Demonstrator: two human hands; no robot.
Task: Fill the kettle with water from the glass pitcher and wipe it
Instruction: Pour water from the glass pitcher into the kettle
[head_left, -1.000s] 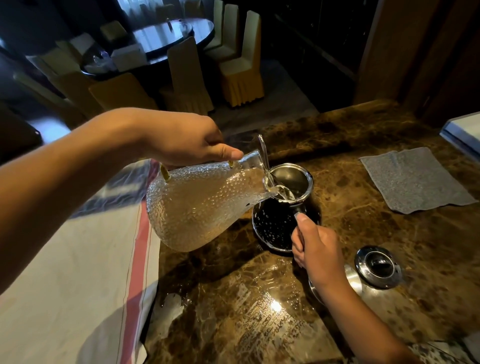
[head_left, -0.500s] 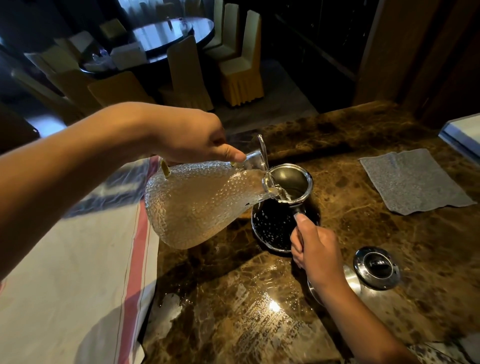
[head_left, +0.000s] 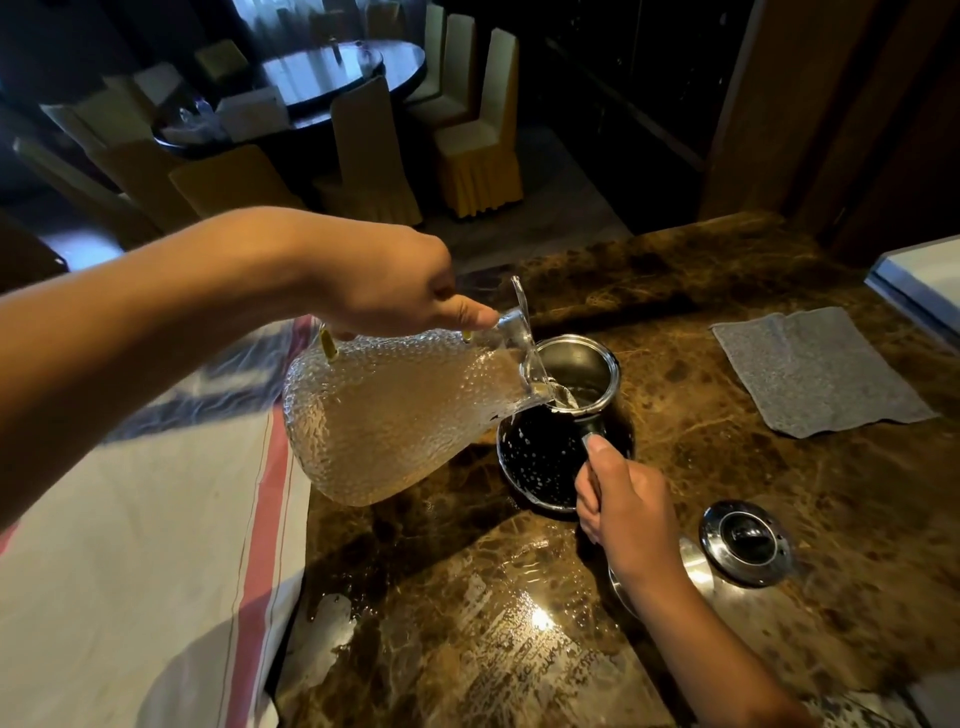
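Head view — pitcher (head_left: 405, 415) under left grip (head_left: 384, 280), spout over kettle (head_left: 563, 415)

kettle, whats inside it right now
Water from the tilted pitcher runs into the kettle; its shiny inner wall shows. The pitcher's spout covers part of the opening, so the water level can't be seen.

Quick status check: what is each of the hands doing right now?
Left hand: grips the glass pitcher, tilted over the kettle.
Right hand: holds the kettle's handle.
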